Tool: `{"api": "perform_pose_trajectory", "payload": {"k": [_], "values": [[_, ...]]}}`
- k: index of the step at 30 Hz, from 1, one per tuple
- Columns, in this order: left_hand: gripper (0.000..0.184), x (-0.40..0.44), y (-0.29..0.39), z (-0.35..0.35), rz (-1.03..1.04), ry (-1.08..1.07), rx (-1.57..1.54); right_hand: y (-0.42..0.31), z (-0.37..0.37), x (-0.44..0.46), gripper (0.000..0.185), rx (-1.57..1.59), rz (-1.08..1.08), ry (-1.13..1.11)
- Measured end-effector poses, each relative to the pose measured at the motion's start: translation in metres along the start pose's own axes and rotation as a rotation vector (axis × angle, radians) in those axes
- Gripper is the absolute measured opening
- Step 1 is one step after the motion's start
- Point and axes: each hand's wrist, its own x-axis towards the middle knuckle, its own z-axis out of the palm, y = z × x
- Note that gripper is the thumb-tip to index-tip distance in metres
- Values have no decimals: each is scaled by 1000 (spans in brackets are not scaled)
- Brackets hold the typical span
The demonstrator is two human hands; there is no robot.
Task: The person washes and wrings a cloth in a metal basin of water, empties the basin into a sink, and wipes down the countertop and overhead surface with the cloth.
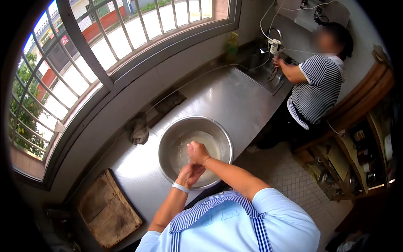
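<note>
A large round metal basin (166, 145) stands on the steel counter, with cloudy, whitish contents in it. Both of my hands are over the inside of the basin, close together. My right hand (197, 152) is closed in a fist, knuckles up; whatever it holds, if anything, is hidden. Just below it, my left hand (191, 174) is turned palm up with its fingers loosely spread, and nothing shows clearly in it. A pale band is around my left wrist.
A wooden board (109, 210) lies on the counter (218, 96) at the left. Crumpled cloths (140, 132) sit by the wall. At the sink (268, 77), a person in a striped shirt (317, 88) stands. Wooden shelves (342, 155) are at the right.
</note>
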Motion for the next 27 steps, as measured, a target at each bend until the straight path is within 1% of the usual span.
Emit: {"api": "perform_pose_trajectory", "payload": {"k": [2,3,4,5,6,9,10,12,13,16,17,20,21,24,25,26,27], "values": [[34,-4,-1,-1,24,52,180,12,1,0,33,37,127,-40],[35,-10,1,0,47,58,274,10,-8,1,35,43,286,-118],[36,-17,3,2,70,63,369,22,-8,0,35,106,382,-132],[36,-24,7,5,114,115,401,37,-5,2,36,169,478,-145],[35,-20,8,-6,116,128,345,50,-4,1,36,232,574,-160],[31,-21,17,-22,295,278,192,70,-28,12,39,-50,620,-200],[30,-24,23,-25,351,298,189,67,-36,13,40,-65,620,-167],[37,-24,31,-26,473,382,121,60,-47,14,42,-94,621,-97],[46,-20,33,-29,514,348,67,60,-47,16,35,-115,687,-136],[63,-12,37,-24,515,502,83,56,-39,13,32,-331,490,-68],[78,-5,37,-32,493,568,107,54,-44,5,37,-370,320,-133],[76,12,28,-54,314,433,-30,23,-53,-14,34,-598,202,-370],[39,24,19,-68,255,343,-94,20,-48,-18,35,-629,311,-546],[31,11,9,-25,-66,490,-334,28,-30,-45,36,-703,149,-552],[40,18,3,-26,-92,480,-260,40,-20,-46,35,-555,184,-608],[43,23,-2,-29,-83,466,-233,52,-11,-45,34,-405,217,-660],[46,8,-1,-12,-73,452,-207,60,-3,-44,34,-252,247,-709]]}}
